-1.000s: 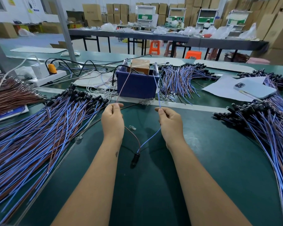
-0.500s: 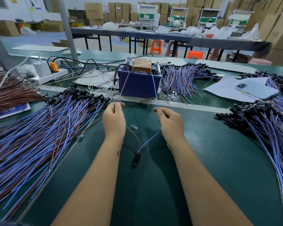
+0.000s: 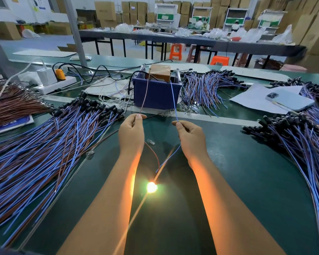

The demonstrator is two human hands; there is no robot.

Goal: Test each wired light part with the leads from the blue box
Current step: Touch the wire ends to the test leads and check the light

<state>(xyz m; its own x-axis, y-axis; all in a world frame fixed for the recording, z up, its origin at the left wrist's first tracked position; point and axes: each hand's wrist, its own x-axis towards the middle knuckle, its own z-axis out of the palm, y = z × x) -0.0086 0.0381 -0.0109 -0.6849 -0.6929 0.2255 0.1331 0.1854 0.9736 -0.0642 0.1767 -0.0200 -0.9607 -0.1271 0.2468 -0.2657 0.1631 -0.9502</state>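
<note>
Now my left hand (image 3: 131,131) pinches the brown lead (image 3: 145,94) and my right hand (image 3: 191,137) pinches the blue lead (image 3: 173,97), both running from the blue box (image 3: 156,93) at the table's (image 3: 247,172) far middle. Between my forearms, near the front edge, the light part (image 3: 152,187) glows bright.

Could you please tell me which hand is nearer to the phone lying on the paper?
Right. The right hand is toward the phone, which lies up and to its right; the left hand is farther across the table.
</note>
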